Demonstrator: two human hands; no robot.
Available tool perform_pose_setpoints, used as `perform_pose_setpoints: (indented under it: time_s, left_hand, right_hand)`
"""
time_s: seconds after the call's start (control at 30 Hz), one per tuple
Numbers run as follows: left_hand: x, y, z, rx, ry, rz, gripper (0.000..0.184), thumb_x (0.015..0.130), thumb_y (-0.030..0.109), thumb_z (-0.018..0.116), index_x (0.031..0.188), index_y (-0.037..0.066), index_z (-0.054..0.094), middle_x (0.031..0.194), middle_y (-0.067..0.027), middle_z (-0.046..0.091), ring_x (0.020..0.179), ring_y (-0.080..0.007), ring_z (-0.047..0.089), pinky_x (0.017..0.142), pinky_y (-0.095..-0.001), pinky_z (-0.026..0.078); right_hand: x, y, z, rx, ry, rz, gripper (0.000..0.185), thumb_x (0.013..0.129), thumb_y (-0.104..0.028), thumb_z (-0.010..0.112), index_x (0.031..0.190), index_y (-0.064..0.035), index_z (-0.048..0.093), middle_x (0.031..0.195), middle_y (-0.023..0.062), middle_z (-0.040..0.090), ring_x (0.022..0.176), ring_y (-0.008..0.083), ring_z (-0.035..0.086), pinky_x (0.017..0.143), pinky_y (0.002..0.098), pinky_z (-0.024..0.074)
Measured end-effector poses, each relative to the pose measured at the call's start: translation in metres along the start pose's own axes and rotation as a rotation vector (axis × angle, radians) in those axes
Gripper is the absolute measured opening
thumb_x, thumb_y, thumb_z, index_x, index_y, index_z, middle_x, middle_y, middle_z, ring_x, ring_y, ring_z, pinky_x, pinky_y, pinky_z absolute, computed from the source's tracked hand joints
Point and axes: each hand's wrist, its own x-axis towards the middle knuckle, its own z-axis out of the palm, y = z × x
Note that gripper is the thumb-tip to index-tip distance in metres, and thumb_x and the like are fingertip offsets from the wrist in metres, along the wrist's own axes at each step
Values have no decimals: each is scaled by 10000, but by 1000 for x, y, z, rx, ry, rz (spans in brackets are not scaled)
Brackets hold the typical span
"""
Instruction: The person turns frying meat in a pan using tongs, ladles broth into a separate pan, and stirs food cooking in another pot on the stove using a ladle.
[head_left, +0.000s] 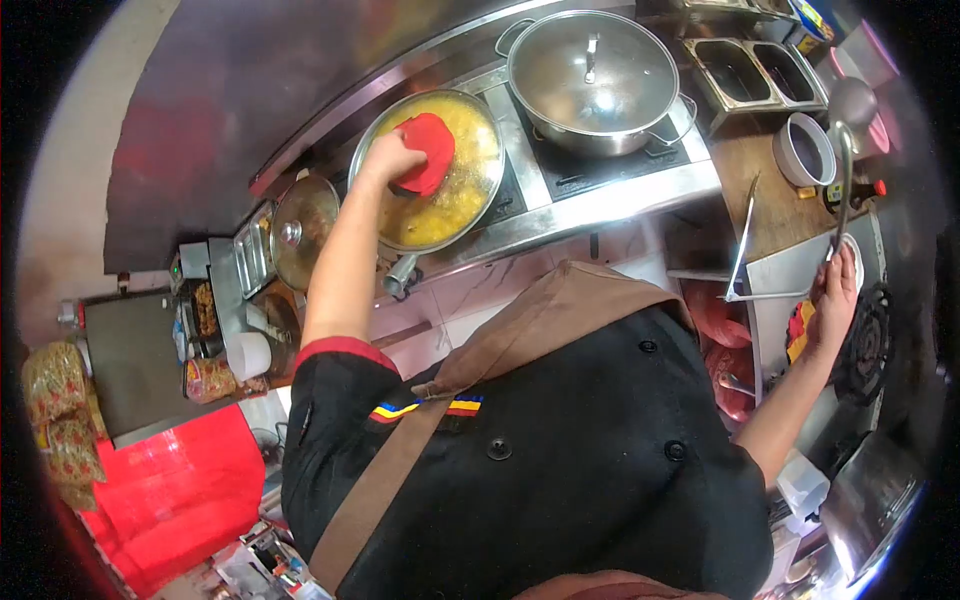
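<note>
My left hand (393,156) is closed on a red cloth (430,150) over the middle of a round pan (475,205). Yellow food shows in the pan, seemingly through a clear lid; whatever lies beneath the cloth is hidden. The pan sits on the stove, its handle pointing toward my body. Off to the right, my right hand (835,290) grips the handle of a metal ladle (852,103), its bowl raised away from me, near a white-rimmed pot (804,150).
A large lidded pot (592,85) stands on the stove (640,190). Left of the pan is a smaller lidded pan (305,225). Metal containers (733,72) and a bottle (855,193) are at the right. A red surface (180,490) lies lower left.
</note>
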Motion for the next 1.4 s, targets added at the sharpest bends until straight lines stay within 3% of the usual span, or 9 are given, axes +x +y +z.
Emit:
perform_pose_setpoints:
  time_s: [0.2,0.23,0.4,0.6,0.67,0.73,0.8,1.13,1.4]
  left_hand:
    - [-19,-1,-14,-298,148,-97,636,567,342,687,1131,64,587,992,-184,646,921,-251,633,812,-321,489]
    - [-13,-20,-9,-346,261,-113,634,568,335,691,1129,59,587,960,-173,654,889,-203,641,787,-304,493]
    - [-60,-85,-32,-1480,282,-20,366,699,47,533,1056,-30,561,908,-106,619,789,-204,612,719,-323,507]
    - [-120,-106,-24,-2022,550,11,329,721,119,459,1012,-11,539,932,-158,612,820,-305,610,745,-435,534]
    - [-140,-115,-19,-2229,330,413,342,792,215,450,1008,-33,543,938,-178,612,827,-311,608,743,-439,527]
    - [-156,-112,-16,-2043,608,122,527,894,436,385,1019,-52,539,935,-195,612,836,-306,603,740,-428,517]
    - [-167,-116,-15,-2103,600,165,496,887,435,401,1032,-19,536,962,-179,605,828,-296,605,737,-425,519]
    - [-167,-162,-7,-2255,752,-56,409,846,454,481,1058,107,526,929,-65,576,732,-230,573,549,-363,495]
    - [-149,-194,5,-2688,409,438,444,801,438,554,1059,78,534,1035,-112,569,925,-275,541,748,-425,451]
  right_hand:
    - [-3,-33,125,18,-490,20,334,914,-172,521,1218,-35,514,759,-49,511,611,36,454,490,192,347]
    - [-2,-30,149,-145,-494,-246,329,905,-170,531,1203,-31,526,771,-13,551,643,92,510,531,248,392]
    - [-63,-78,277,-966,-726,-674,191,840,-109,482,973,-41,602,853,187,620,837,356,619,719,417,491]
    - [-94,-26,440,-1080,-764,-958,212,822,-115,451,885,-17,628,903,176,643,812,306,649,692,406,530]
    - [-95,-19,464,-1150,-773,-982,217,822,-114,456,892,-22,639,923,172,647,831,303,651,703,405,530]
    - [-95,-14,479,-1220,-786,-1003,222,822,-113,462,900,-26,651,944,168,650,851,299,652,714,405,531]
    - [-88,-18,480,-1392,-948,-718,243,841,-118,453,939,-33,658,964,156,654,890,295,649,730,410,528]
    - [-120,-18,492,-1535,-1194,-637,220,761,-55,490,895,34,642,897,234,631,848,370,621,711,417,506]
    - [-173,-83,437,-1491,-953,-762,202,777,-53,485,877,-4,652,870,185,652,819,323,648,711,409,524]
